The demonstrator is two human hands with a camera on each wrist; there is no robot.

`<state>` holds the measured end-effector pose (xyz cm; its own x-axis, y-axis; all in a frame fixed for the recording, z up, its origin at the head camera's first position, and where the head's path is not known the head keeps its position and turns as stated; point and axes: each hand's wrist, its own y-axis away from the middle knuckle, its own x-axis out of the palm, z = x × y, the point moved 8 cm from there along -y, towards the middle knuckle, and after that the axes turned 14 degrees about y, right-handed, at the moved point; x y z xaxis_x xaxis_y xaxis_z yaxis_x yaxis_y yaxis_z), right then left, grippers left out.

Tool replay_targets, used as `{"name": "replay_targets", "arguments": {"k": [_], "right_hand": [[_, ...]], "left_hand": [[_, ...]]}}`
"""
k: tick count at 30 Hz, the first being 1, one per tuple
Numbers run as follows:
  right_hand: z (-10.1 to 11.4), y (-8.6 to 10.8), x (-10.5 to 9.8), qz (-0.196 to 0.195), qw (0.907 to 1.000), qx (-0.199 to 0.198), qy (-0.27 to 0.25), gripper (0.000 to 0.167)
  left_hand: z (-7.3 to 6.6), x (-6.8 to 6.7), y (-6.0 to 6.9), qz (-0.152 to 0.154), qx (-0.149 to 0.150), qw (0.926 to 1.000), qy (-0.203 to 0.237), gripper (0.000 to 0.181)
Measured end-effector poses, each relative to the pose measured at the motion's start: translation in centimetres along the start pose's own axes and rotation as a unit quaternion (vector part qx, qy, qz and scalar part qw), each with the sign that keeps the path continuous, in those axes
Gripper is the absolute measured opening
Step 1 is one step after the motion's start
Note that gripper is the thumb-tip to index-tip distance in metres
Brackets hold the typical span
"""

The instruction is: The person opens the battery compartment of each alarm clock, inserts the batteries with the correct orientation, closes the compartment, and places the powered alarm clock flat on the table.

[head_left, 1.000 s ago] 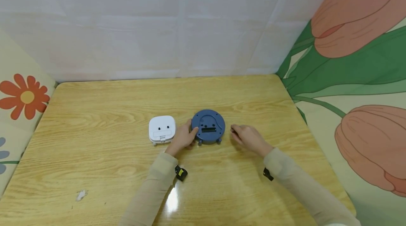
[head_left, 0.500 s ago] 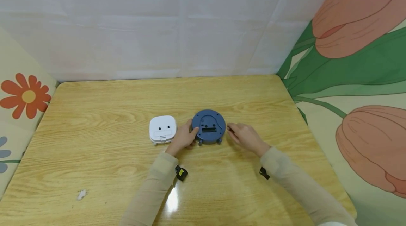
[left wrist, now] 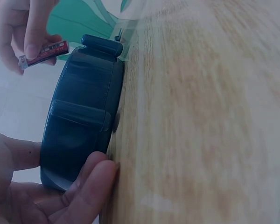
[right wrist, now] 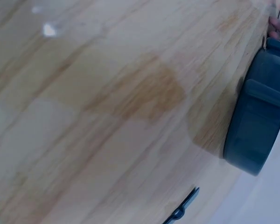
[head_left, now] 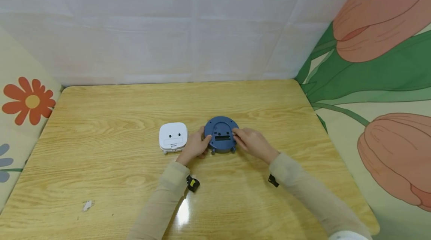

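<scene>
A round blue clock (head_left: 219, 124) with two small feet lies back up on the table, its dark battery slot (head_left: 222, 138) uncovered. My left hand (head_left: 194, 145) grips its left rim, thumb on top and fingers at the side. Above the clock's right part, my right hand (head_left: 252, 142) pinches a small red battery (left wrist: 45, 54), which shows clearly in the left wrist view. One metal end of that battery appears at the right edge of the right wrist view. A small dark blue piece, seemingly the battery cover (right wrist: 181, 208), lies on the table in the right wrist view.
A white, rounded-square device (head_left: 173, 135) with two dark dots stands just left of my left hand. The wooden table (head_left: 118, 113) has a white worn spot (head_left: 87, 205) at the front left. A white cloth (head_left: 188, 38) hangs behind the table.
My right hand has moved left with the battery, from beside the clock to over its right part. The left hand keeps its grip on the clock, which has not moved visibly.
</scene>
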<state>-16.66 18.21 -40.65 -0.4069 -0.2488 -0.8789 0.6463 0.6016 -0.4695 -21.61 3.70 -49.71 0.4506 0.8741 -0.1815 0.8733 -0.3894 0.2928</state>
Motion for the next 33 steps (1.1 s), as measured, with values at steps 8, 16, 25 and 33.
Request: {"name": "replay_targets", "arguments": {"k": [8,16,25,33], "right_hand": [[0.5,-1.0,0.8,0.03,0.9995,0.006,-0.005,0.022],[1.0,-1.7,1.6,0.041,0.9991,-0.006,-0.005,0.022],[1.4,-1.8,2.2,0.054,0.9983,-0.021,-0.008,0.025],[1.6,-1.9,2.8,0.078,0.9965,-0.031,-0.004,0.027]], "left_hand": [[0.1,0.0,-0.1,-0.003,-0.009,1.0,-0.003,0.059],[0.3,0.0,-0.3,-0.002,-0.011,0.9999,-0.001,0.059],[0.3,0.1,-0.3,-0.004,-0.001,1.0,-0.001,0.057],[0.4,0.0,-0.4,-0.004,-0.003,1.0,0.004,0.057]]}}
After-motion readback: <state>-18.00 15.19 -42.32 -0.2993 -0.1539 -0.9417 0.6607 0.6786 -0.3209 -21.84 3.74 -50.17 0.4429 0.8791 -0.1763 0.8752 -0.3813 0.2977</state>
